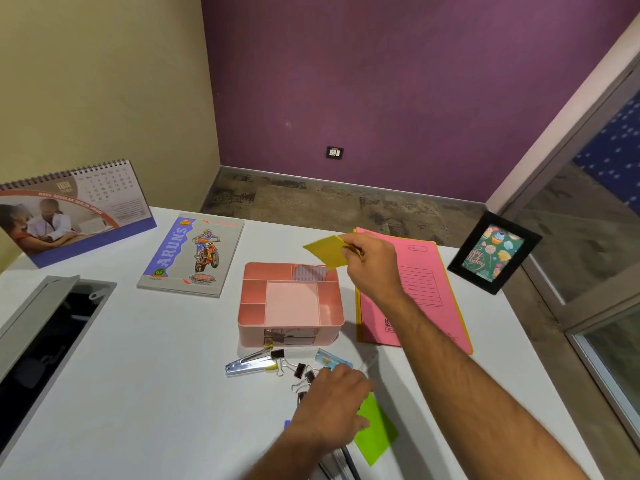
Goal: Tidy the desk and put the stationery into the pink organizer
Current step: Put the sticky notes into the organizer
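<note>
The pink organizer [330, 315] stands mid-desk with several top compartments and binder clips in its front drawer. My right hand [372, 263] pinches a yellow sticky-note pad [325, 251] in the air just above the organizer's back right corner. My left hand [330, 405] rests palm down near the front edge, over loose stationery. Its fingers lie on a green sticky-note pad [375, 433] and black binder clips [299, 370]. A silver stapler [251, 363] and a clear blue item [332, 358] lie in front of the organizer. Pens [341, 462] poke out below the left wrist.
A pink file folder [424, 282] lies right of the organizer. A notebook with a motorbike cover [192, 258] lies to its left, and a desk calendar [74, 209] stands at back left. A black photo frame [493, 252] stands at back right. An open cable hatch [45, 341] sits at left.
</note>
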